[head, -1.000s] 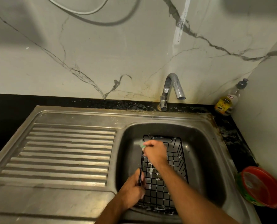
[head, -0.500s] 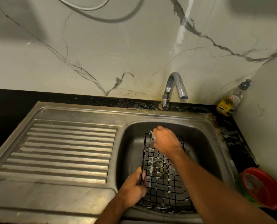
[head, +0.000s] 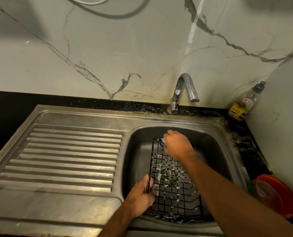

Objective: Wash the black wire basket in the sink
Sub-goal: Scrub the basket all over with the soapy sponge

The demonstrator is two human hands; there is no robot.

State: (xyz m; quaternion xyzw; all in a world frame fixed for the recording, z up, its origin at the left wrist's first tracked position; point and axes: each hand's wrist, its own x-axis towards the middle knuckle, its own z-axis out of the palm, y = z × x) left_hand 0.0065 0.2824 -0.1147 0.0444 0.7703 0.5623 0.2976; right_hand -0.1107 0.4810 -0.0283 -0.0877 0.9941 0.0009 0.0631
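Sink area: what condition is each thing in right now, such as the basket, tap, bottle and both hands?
Black wire basket: in the sink basin, flecked with soap suds.
Left hand: grips the basket's left edge.
Right hand: holds a pale scrubber at the basket's far edge.
Tap: no water running.
Soap bottle: upright, cap on, in the corner.
Red tub: on the counter at right.

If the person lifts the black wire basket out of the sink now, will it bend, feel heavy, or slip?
The black wire basket is thin open grid, so probably light and fairly stiff. White suds cling to its wires, so it may slip in the left hand gripping its edge.
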